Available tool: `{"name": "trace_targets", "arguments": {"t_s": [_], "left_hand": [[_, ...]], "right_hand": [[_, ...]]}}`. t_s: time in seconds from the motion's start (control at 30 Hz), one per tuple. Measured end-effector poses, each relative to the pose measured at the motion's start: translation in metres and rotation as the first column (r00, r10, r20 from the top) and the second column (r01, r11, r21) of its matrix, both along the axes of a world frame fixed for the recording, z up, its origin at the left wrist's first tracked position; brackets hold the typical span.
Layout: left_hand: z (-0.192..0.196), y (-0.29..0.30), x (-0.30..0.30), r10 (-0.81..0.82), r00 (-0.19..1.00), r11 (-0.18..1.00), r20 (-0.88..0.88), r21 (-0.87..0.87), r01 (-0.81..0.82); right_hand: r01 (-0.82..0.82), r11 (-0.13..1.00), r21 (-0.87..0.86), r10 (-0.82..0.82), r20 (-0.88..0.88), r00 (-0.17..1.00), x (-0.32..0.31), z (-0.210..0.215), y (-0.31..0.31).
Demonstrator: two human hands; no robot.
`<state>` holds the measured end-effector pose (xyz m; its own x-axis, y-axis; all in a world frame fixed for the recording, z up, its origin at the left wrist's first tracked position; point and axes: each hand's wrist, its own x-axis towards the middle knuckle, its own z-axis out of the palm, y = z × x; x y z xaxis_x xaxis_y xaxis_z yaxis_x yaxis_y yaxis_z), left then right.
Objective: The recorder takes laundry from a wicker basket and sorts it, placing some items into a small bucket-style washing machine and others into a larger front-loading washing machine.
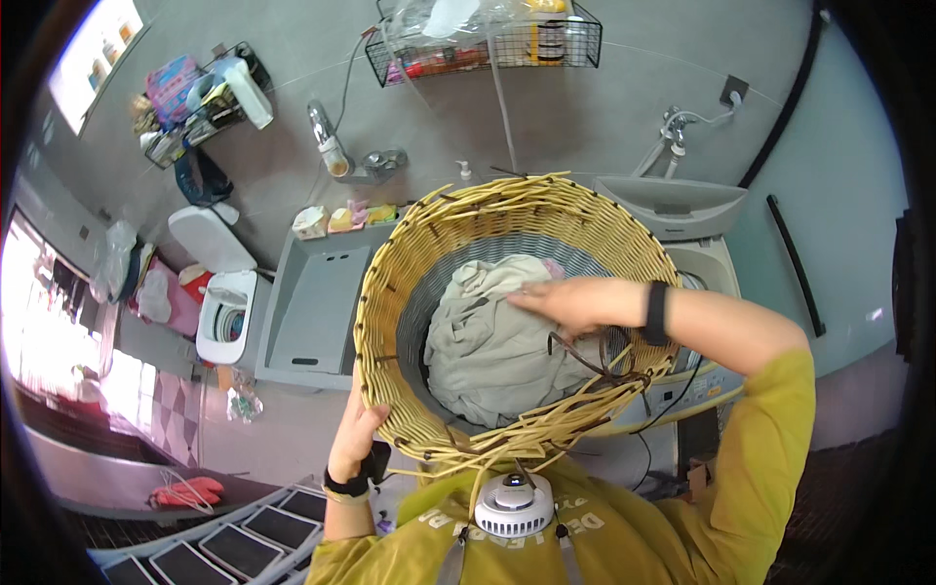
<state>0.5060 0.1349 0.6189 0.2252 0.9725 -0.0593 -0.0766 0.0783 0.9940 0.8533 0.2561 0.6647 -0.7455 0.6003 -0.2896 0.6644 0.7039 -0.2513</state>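
A large yellow and grey wicker basket (390,292) is tilted toward me in front of my body. My left hand (361,429) grips its lower left rim, thumb on the outer weave. Bunched pale grey-green fabric (487,341) lies inside, with a bit of pink cloth showing at its far edge. My right hand (575,304) reaches over the right rim into the basket. Its fingers are stretched out and rest on top of the fabric, their undersides hidden. Dark, loose-ended wicker strands (585,366) stick out near my right wrist.
Behind the basket's right side stands a top-loading washing machine (673,205), lid raised. To the left are a grey sink (312,312) and an open-lidded small white washer (229,317). Wire shelves (487,49) hang on the tiled wall. A glass panel (829,195) bounds the right.
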Motion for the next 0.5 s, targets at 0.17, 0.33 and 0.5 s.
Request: {"name": "trace_targets", "arguments": {"t_s": [0.17,0.33,0.5], "left_hand": [[-0.004,-0.002,0.008,0.056,0.995,0.998,0.081,-0.011,-0.055],[-0.011,-0.001,0.006,0.075,0.996,0.997,0.037,0.028,-0.076],[-0.004,0.0,0.0,0.062,0.998,0.997,0.012,0.047,-0.062]], "right_hand": [[-0.158,0.983,0.092,0.14,0.183,0.973,-0.034,-0.046,-0.006],[-0.273,0.927,0.256,0.279,0.015,0.96,-0.02,0.022,-0.002],[0.146,0.743,0.654,0.018,-0.236,0.971,0.034,0.153,-0.03]]}}
